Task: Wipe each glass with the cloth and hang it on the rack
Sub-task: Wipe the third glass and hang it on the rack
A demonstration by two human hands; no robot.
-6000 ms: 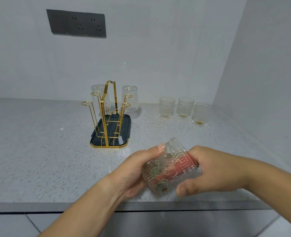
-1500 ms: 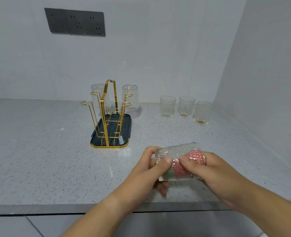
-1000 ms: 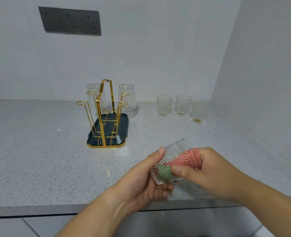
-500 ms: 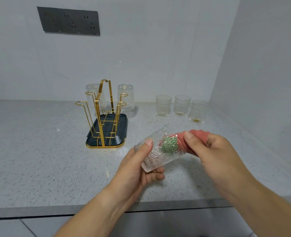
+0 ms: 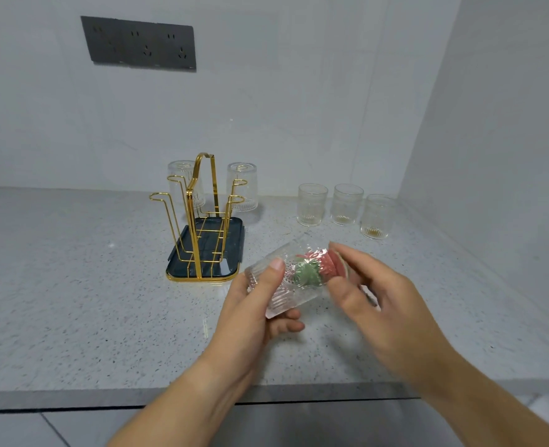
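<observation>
My left hand (image 5: 254, 304) grips a ribbed clear glass (image 5: 291, 291) lying on its side above the counter, mouth toward the right. A pink and green cloth (image 5: 315, 269) is stuffed inside it, and my right hand (image 5: 370, 295) pinches the cloth's pink end at the mouth. The gold wire rack (image 5: 202, 221) on its dark tray (image 5: 173, 267) stands behind and to the left, with two glasses (image 5: 242, 185) hung upside down on its far pegs. Three upright glasses (image 5: 312, 204) stand in a row at the back right.
The speckled grey counter (image 5: 73, 301) ends in a front edge just below my wrists. A white wall closes the right side beyond the row of glasses. A dark socket panel (image 5: 139, 43) is on the back wall.
The glass has turned and lifted slightly in my left hand. My right hand has drawn the cloth toward the mouth, so the pink end now sticks out and the green part shows inside.
</observation>
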